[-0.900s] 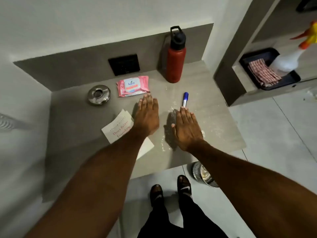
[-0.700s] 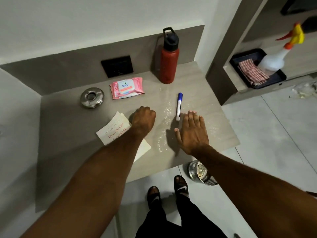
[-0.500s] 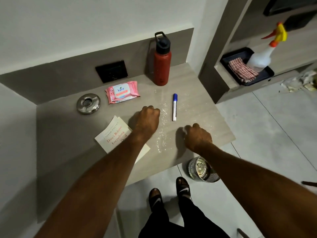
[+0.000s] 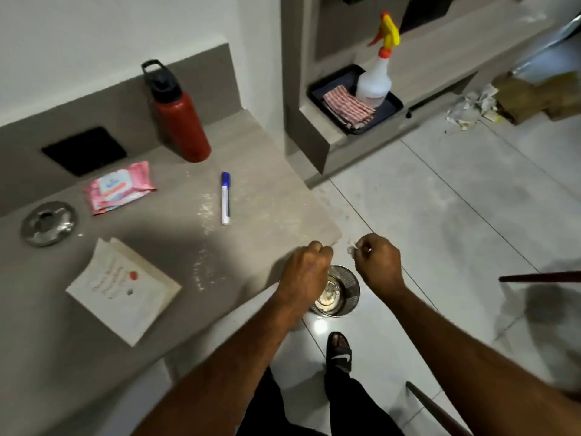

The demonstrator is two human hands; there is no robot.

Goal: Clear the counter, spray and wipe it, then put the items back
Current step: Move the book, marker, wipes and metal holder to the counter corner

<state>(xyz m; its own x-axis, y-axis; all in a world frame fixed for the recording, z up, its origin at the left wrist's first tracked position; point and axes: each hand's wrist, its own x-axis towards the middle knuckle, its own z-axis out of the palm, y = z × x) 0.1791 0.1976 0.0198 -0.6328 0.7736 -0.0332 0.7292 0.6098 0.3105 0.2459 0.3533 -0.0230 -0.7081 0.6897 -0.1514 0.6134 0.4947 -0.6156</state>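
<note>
The grey counter (image 4: 267,171) carries a red water bottle (image 4: 182,124), a blue-capped marker (image 4: 225,198), a pink wipes pack (image 4: 121,187), a round metal ashtray (image 4: 48,223) and a white book (image 4: 124,287). White crumbs streak the surface near the marker. My left hand (image 4: 306,269) is a closed fist at the counter's front right corner, and what it holds cannot be seen. My right hand (image 4: 379,261) is off the edge over the floor, pinching small white scraps (image 4: 352,249). Both hands hover above a small metal bin (image 4: 341,292) on the floor.
On a low shelf to the right, a dark tray (image 4: 390,103) holds a striped cloth (image 4: 347,110) and a spray bottle (image 4: 375,80) with a yellow trigger. Paper litter (image 4: 471,105) lies on the tiled floor. A dark stick (image 4: 540,276) pokes in from the right.
Both hands closed from flat palms into fists, swept across the crumbs and moved right off the counter's corner to above the bin. The view swung right.
</note>
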